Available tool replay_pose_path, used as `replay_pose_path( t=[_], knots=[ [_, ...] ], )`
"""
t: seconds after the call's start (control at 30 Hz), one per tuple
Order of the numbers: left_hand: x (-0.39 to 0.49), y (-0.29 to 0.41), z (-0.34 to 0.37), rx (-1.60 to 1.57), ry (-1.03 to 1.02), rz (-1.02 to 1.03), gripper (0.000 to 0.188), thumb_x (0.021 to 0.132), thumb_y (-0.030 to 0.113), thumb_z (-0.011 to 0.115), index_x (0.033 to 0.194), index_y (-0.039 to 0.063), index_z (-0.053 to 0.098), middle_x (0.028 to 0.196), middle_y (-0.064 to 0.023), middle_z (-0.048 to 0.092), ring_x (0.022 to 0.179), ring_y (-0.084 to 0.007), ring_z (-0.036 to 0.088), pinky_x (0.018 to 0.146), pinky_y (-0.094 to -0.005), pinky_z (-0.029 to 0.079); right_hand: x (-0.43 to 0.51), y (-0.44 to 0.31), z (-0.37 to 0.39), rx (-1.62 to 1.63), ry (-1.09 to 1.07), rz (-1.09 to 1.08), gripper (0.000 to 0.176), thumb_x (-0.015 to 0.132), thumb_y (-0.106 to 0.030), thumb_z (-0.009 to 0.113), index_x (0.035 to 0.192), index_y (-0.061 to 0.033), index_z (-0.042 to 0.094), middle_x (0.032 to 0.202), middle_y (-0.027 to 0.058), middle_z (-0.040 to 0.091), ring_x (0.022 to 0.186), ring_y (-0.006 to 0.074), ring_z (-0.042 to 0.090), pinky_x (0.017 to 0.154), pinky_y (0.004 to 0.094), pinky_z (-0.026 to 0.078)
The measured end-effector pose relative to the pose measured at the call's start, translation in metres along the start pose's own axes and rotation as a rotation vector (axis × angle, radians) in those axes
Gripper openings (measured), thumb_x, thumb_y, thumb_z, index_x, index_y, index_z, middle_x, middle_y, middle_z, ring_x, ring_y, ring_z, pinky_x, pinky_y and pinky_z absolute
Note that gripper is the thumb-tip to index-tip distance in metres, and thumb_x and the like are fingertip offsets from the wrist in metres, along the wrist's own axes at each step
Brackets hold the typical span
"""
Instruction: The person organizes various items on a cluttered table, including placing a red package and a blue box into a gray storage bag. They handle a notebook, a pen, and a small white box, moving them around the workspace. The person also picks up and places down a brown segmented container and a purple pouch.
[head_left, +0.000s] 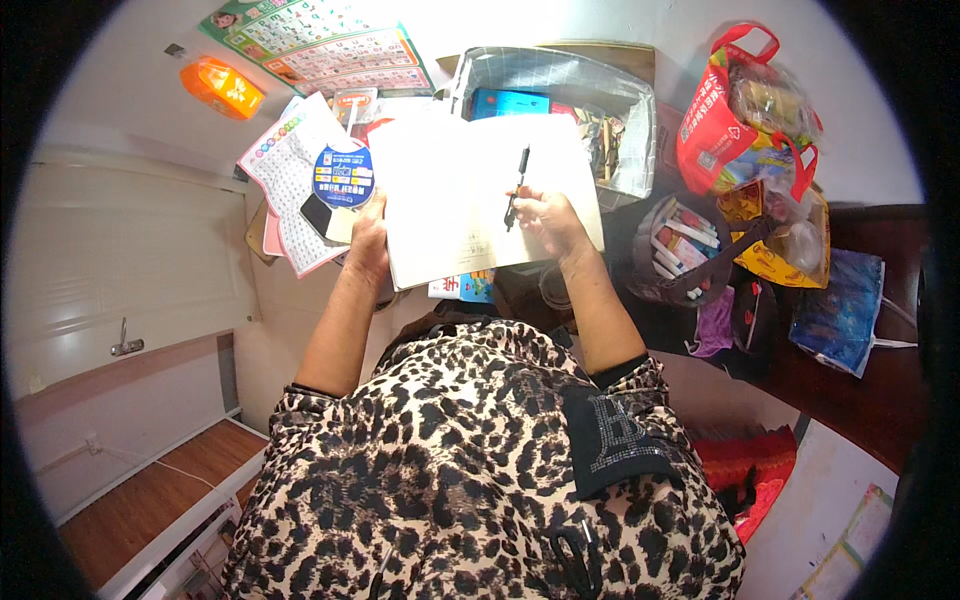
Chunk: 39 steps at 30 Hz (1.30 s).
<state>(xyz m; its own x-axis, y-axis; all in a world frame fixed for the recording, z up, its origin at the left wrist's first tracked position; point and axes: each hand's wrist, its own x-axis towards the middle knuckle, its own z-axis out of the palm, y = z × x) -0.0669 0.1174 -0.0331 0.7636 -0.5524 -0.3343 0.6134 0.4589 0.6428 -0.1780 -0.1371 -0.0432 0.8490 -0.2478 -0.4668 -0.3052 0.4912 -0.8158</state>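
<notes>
An open paper notebook is held up in front of me, its pages mostly pale, with a few handwritten marks low down near the middle. My left hand grips its left edge, the thumb along the page side. Over the right part of the pages, my right hand holds a black pen between thumb and fingers, its long axis nearly upright in view. Whether the pen touches the paper I cannot tell. Just left of the notebook is a round blue printed fan. A dark phone-like object lies partly beneath it.
Behind the notebook stands a checked fabric bin holding boxes and small items. To the right are a dark basket of markers, a red shopping bag, a yellow bag and a blue bag. Printed sheets lie left.
</notes>
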Motion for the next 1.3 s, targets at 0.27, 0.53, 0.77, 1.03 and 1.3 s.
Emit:
replay_pose_path(
  t=[0.27,0.53,0.77,1.03,1.3],
  knots=[
    [-0.003,0.002,0.01,0.013,0.031,0.027,0.038,0.102,0.025,0.035,0.128,-0.001,0.044,0.117,-0.0135,0.057,0.102,-0.0217,0.061,0.086,-0.0339,0.054,-0.011,-0.002,-0.012,0.045,-0.047,-0.019,0.02,0.088,-0.004,0.056,0.105,0.0046,0.061,0.079,0.0007,0.057,0.064,0.0066,0.051,0.057,0.0186,0.042],
    [-0.002,0.006,0.015,-0.042,-0.01,-0.011,0.042,0.101,0.029,0.032,0.125,-0.002,0.048,0.115,-0.0141,0.06,0.1,-0.0225,0.061,0.089,-0.0344,0.051,-0.029,0.001,-0.02,0.1,-0.083,-0.072,0.019,0.088,-0.006,0.056,0.105,0.0023,0.058,0.087,0.0063,0.06,0.078,0.015,0.061,0.069,0.028,0.05],
    [-0.001,0.01,0.025,0.032,-0.074,0.042,0.039,0.101,0.026,0.033,0.122,-0.002,0.05,0.113,-0.0138,0.061,0.101,-0.0211,0.061,0.089,-0.0329,0.051,-0.043,0.005,-0.074,-0.107,0.373,-0.368,0.007,0.087,-0.006,0.048,0.09,-0.0016,0.052,0.083,0.0044,0.052,0.068,0.0158,0.054,0.062,0.0292,0.045],
    [0.019,-0.002,0.045,0.138,-0.073,0.117,0.03,0.1,0.02,0.045,0.116,-0.003,0.054,0.109,-0.0134,0.062,0.093,-0.0166,0.063,0.081,-0.0289,0.053,-0.05,0.032,-0.119,-0.394,0.51,-0.222,0.019,0.087,-0.015,0.065,0.099,-0.0006,0.063,0.08,0.0004,0.063,0.073,0.0129,0.058,0.067,0.0292,0.047],
    [0.006,-0.002,0.053,0.16,-0.131,0.199,0.021,0.097,0.013,0.048,0.11,-0.001,0.056,0.101,-0.0095,0.066,0.088,-0.0147,0.064,0.081,-0.0265,0.052,-0.085,-0.013,-0.066,-0.178,0.246,-0.469,0.011,0.087,-0.005,0.063,0.097,-0.0044,0.068,0.083,-0.0043,0.061,0.075,0.0059,0.052,0.073,0.024,0.043]
  ],
)
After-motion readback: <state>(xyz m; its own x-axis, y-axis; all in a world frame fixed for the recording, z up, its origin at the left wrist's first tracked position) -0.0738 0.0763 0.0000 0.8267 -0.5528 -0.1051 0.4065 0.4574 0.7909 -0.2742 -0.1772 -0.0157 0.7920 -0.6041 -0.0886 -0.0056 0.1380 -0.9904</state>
